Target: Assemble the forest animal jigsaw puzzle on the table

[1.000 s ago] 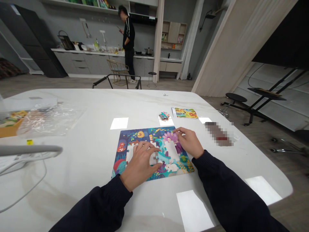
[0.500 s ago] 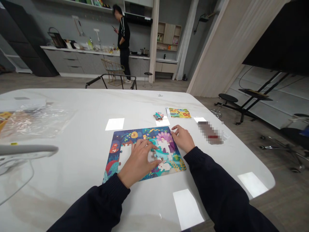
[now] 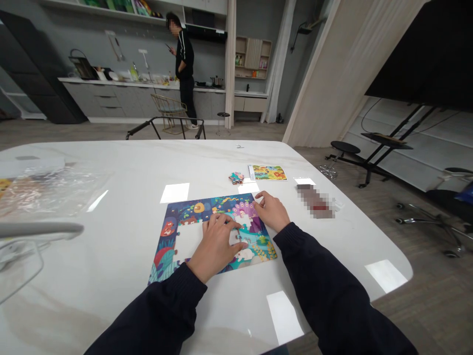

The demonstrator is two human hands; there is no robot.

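Note:
A colourful jigsaw puzzle (image 3: 165, 245) lies on the white table, its border joined and white gaps showing inside. Over its middle is my left hand (image 3: 216, 242), thumb and index finger apart around a teal piece area near the white rabbit picture; whether the fingertips touch a piece is too small to tell. My right hand (image 3: 272, 211) rests at the puzzle's upper right edge, fingers curled, and what is under its fingertips is hidden. Behind the puzzle sits a small pile of loose pieces (image 3: 236, 178), beside a yellow picture card (image 3: 269, 172).
A blurred dark item (image 3: 316, 201) lies on the table (image 3: 332, 261) to the right. Clear plastic packaging (image 3: 55, 190) and a grey curved bar (image 3: 40, 230) are at the left. A person (image 3: 185, 64) stands by the kitchen counter beyond a chair.
The view has shifted slightly. My left hand has moved a little to the right over the puzzle, and teal now covers part of the gap by its fingertips. My right hand stays at the edge.

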